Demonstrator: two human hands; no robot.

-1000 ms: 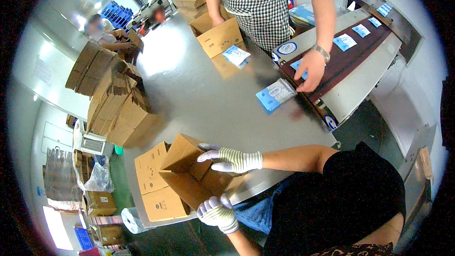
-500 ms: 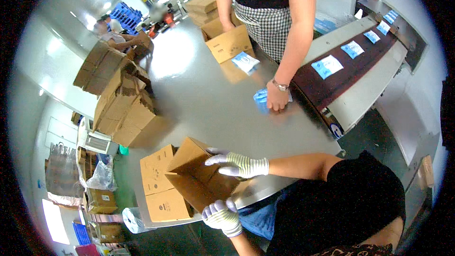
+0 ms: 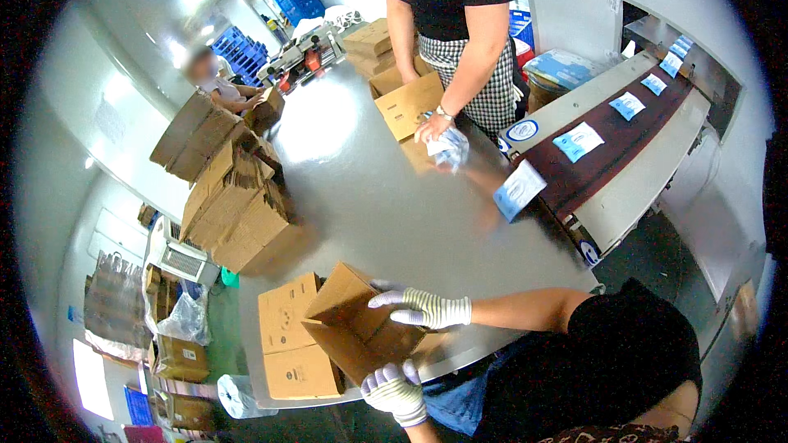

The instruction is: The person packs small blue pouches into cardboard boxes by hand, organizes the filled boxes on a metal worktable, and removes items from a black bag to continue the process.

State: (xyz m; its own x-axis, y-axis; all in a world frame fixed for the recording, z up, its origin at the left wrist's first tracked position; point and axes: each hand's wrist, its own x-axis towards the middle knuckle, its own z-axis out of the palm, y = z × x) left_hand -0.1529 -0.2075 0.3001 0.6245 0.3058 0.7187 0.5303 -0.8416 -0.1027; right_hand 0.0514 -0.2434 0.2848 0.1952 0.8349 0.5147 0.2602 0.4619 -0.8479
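An open brown cardboard box (image 3: pixel 349 296) lies tilted at the table's near edge, its mouth facing me. My left hand (image 3: pixel 395 392), in a striped knit glove, is closed with its fingers over the box's lower edge. Across the opening, my right hand (image 3: pixel 423 308), gloved alike, rests at the other edge with fingers stretched and apart. Two closed cartons (image 3: pixel 287 317) stand against the box on the left. Across the table, a co-worker's hand (image 3: pixel 437 125) holds blue-and-white packets (image 3: pixel 449 150) in front of another open carton (image 3: pixel 408 105).
Several blue-and-white packets lie on a dark conveyor belt (image 3: pixel 607 148) at the right. One blurred packet (image 3: pixel 520 190) is at the belt's end, beside the metal table (image 3: pixel 394 221). Stacked flattened cartons (image 3: pixel 234 189) stand at the table's left. Another person (image 3: pixel 220 86) is farther back.
The co-worker's hand moved from the table near the belt to the open carton, with packets in it. Another packet has come off the belt's end. My hands stay on the box; the view has shifted slightly.
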